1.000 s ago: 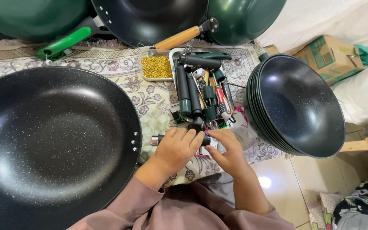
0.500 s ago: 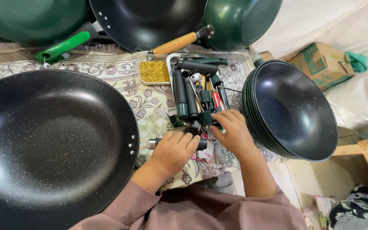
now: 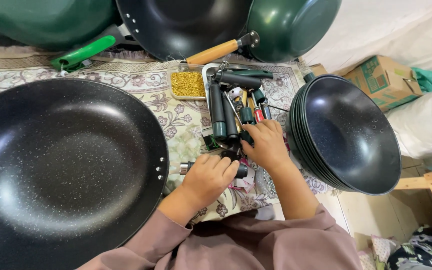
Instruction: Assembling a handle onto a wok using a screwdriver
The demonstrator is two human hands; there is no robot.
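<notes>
Right hand [image 3: 267, 145] moved up into black handles [image 3: 224, 112], grasp hidden; left hand [image 3: 211, 176] grasping black tool [image 3: 188, 167].

Handle pile [image 3: 236, 107] between wok [image 3: 61, 170] at left and stacked woks [image 3: 351, 135] at right.

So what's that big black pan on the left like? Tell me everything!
The big black pan is wide, round and shallow, with a dark speckled non-stick-looking inside that shines under the light. Three small rivets sit on its right wall, yet no handle is visible. It lies face up on the flowery cloth, empty. The left hand rests close beside its rim; whether they touch is unclear.
</notes>
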